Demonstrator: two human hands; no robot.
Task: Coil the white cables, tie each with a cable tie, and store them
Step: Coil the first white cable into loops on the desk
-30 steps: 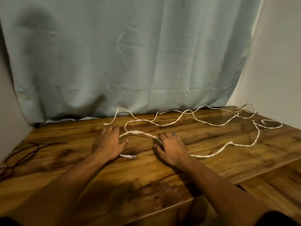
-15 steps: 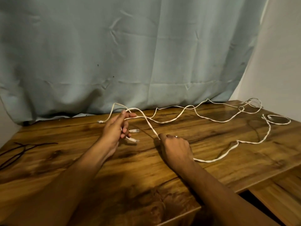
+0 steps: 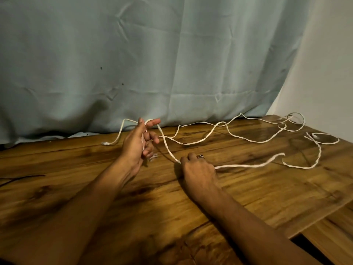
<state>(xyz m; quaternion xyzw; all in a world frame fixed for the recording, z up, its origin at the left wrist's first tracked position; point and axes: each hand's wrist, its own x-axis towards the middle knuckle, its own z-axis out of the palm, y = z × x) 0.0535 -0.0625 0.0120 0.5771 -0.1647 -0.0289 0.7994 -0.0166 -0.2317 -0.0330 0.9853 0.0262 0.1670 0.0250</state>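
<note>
Long white cables sprawl in loose loops over the wooden table, reaching to its far right corner. My left hand is raised a little off the table, palm turned right, with a cable end looped over the index finger and held by the curled lower fingers; a clear plug hangs below them. From that hand the cable slopes down to my right hand, which rests on the table and grips the cable in its curled fingers. A second plug lies left of my left hand.
A pale blue curtain hangs right behind the table. A thin dark cord lies at the table's left edge. The table's front right edge drops to a lower wooden surface.
My left hand has lifted off the table with the cable end and turned upright. My right hand has closed on the cable. The view has shifted upward.
</note>
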